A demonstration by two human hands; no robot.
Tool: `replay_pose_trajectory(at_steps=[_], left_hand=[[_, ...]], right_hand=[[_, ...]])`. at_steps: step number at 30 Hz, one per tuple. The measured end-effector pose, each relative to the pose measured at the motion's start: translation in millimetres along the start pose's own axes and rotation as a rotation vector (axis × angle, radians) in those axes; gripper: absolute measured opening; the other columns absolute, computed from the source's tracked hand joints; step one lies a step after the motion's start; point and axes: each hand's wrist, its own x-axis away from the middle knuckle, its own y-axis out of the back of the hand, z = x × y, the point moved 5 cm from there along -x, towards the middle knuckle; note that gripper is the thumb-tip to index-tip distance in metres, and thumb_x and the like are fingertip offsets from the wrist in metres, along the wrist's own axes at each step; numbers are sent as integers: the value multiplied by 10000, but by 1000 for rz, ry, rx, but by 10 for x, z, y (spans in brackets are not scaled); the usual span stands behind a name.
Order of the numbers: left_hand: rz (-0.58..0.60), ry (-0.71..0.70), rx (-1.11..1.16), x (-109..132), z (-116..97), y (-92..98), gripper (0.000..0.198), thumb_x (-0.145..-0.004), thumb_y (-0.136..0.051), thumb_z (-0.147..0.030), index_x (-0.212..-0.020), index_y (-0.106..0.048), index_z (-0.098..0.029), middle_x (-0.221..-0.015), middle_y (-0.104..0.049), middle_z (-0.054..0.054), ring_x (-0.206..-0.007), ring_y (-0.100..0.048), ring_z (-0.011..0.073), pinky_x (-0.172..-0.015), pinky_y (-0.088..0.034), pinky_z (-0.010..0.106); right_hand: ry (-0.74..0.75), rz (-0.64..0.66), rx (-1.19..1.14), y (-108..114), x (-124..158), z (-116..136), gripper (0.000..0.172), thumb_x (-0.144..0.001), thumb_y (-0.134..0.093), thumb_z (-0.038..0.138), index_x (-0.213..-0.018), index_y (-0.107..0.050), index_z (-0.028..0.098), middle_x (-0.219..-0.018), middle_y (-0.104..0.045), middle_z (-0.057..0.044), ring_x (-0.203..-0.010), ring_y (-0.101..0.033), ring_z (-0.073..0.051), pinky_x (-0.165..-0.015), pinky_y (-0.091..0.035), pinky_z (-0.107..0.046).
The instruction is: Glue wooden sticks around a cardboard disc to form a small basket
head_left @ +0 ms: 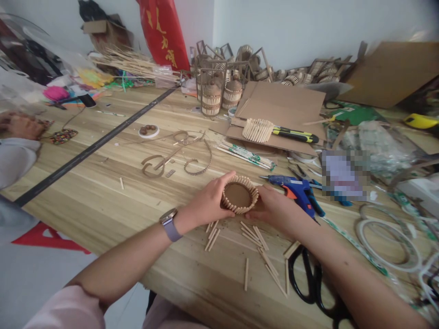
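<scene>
Between my two hands is a small round basket (252, 208) made of short wooden sticks set side by side around a brown cardboard disc. My left hand (212, 198) wraps its left side, thumb low and fingers at the far rim. At the right side, my right hand (269, 205) closes on the wall, its fingertips partly hidden. Loose wooden sticks (254, 235) lie on the table just below the basket. Close to my right hand rests a blue glue gun (298, 189) with an orange trigger. Black-handled scissors (308, 278) lie under my right forearm.
Cardboard sheets (281, 103) carry a bundle of sticks (258, 131) and a utility knife (297, 135). Finished stick lanterns (211, 98) stand at the back. Tape rolls (389, 244) lie at right. Another person's hand (25, 124) works at far left, beyond a black strip (99, 141).
</scene>
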Motion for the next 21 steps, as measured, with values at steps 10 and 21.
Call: replay_pose_trajectory(at_steps=[10, 21], left_hand=[[-14, 38, -12, 5, 7, -6, 1078, -591, -894, -153, -1460, -261, -235, -1457, -469, 153, -1340, -476, 336, -1107, -431, 510], [-235, -69, -123, 6, -19, 124, 738, -833, -719, -299, -1425, -289, -200, -1496, -352, 193, -1451, -295, 318, -1169, -324, 521]], right_hand=[[-19, 18, -121, 0, -28, 7, 401, -710, -763, 247, -1082, -636, 173, -1073, -693, -99, -943, -665, -255, -742, -477, -297], [-83, -226, 49, 298, 19, -195, 301, -793, -632, 310, -1054, -658, 162, -874, -705, -82, -732, -657, -232, -642, -464, -309]])
